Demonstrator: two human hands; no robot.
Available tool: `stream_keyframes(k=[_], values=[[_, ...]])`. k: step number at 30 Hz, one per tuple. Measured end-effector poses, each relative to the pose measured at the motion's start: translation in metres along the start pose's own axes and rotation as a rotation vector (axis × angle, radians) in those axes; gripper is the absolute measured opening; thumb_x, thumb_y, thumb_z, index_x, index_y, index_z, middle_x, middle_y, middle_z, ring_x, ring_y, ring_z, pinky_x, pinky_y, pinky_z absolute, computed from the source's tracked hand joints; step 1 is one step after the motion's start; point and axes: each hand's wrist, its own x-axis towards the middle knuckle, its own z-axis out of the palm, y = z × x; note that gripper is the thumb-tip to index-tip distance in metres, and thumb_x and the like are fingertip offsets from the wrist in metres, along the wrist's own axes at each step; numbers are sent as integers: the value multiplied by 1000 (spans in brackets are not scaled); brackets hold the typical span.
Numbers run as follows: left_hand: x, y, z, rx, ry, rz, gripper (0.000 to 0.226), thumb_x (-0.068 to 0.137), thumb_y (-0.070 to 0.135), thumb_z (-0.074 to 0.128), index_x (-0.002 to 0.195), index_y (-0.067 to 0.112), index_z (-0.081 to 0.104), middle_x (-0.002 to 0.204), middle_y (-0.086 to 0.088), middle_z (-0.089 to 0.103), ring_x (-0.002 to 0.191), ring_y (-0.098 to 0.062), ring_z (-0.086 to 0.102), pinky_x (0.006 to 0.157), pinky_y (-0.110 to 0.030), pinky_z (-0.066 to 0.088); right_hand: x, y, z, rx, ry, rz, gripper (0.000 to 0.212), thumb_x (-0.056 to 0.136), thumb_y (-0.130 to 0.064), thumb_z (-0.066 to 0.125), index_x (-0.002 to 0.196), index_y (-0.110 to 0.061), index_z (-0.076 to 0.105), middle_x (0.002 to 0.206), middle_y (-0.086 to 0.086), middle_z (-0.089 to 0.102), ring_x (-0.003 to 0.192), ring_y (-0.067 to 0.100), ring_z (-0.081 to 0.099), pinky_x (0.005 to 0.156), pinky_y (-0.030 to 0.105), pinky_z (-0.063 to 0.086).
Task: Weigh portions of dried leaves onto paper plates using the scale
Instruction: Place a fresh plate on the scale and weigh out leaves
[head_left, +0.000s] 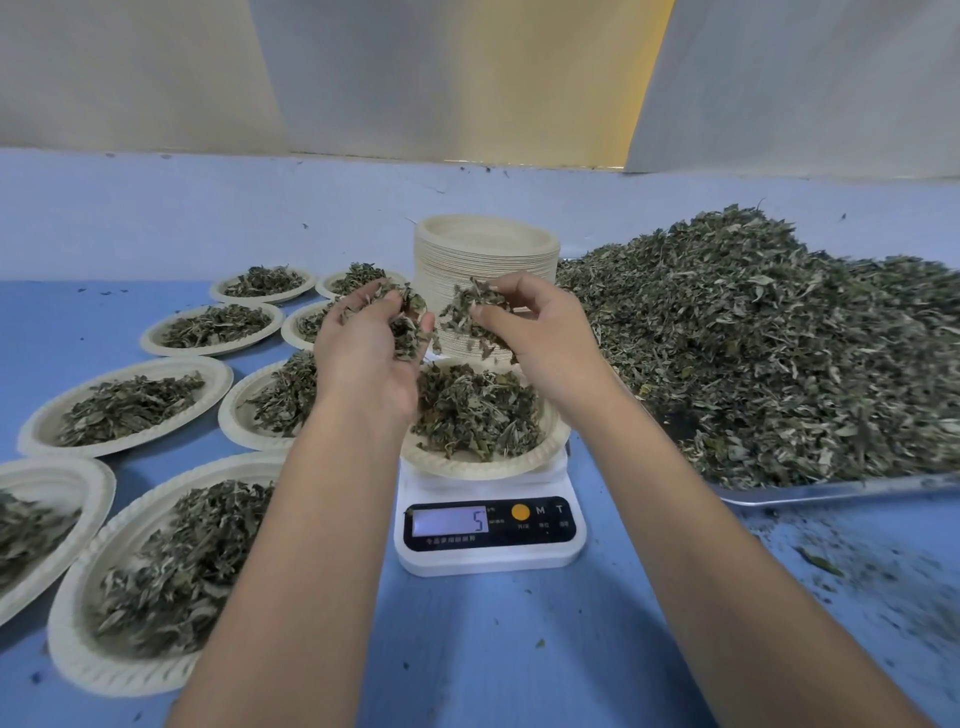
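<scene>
Left hand (363, 353): curls around leaves (408, 332).
Right hand (545, 332): pinches leaves; I sprinkle slowly onto plate (467, 470) at 6 o'clock, watching scale (488, 558).

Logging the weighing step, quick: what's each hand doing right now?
Left hand: cupped, holding leaves over the plate.
Right hand: fingers pinching a leaf clump.
</scene>
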Motion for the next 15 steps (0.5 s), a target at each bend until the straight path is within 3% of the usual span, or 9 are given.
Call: stream_keyframes(k=[4, 8, 11, 14, 15], values=[[-1, 0, 0, 9, 10, -4, 18, 94, -2, 50, 104, 12, 56, 109, -8, 59, 88, -21, 59, 58, -24, 56, -1, 0, 1, 28, -1, -18, 20, 89, -14, 63, 95, 4, 61, 82, 11, 58, 76, 11, 50, 72, 26, 41], [0, -1, 0, 20, 9, -3, 20, 94, -1, 50, 109, 11, 56, 108, -7, 59, 86, -22, 58, 56, -22, 55, -1, 1, 1, 63, 2, -19, 29, 90, -15, 64, 93, 13, 58, 66, 0, 47, 58, 3, 40, 57, 14, 33], [0, 0, 0, 6, -2, -6, 22, 94, -2, 50, 111, 10, 56, 108, -9, 59, 80, -19, 57, 56, -23, 55, -1, 2, 1, 81, 5, -20, 30, 89, -15, 65, 90, 14, 59, 65, 1, 47, 56, 3, 41, 55, 10, 34], [0, 0, -1, 5, 4, -6, 24, 94, -1, 50, 115, 9, 57, 111, -9, 59, 82, -20, 57, 55, -22, 56, -2, 0, 2, 114, 2, -4, 29, 89, -19, 65, 88, 10, 60, 66, 15, 49, 60, 20, 42, 59, 25, 39], [0, 0, -1, 3, 8, -7, 23, 94, -1, 50, 114, 9, 56, 112, -10, 59, 84, -21, 58, 55, -22, 56, -2, 0, 1, 119, -1, 1, 25, 90, -19, 64, 82, 4, 60, 65, 11, 50, 60, 19, 42, 60, 26, 38]])
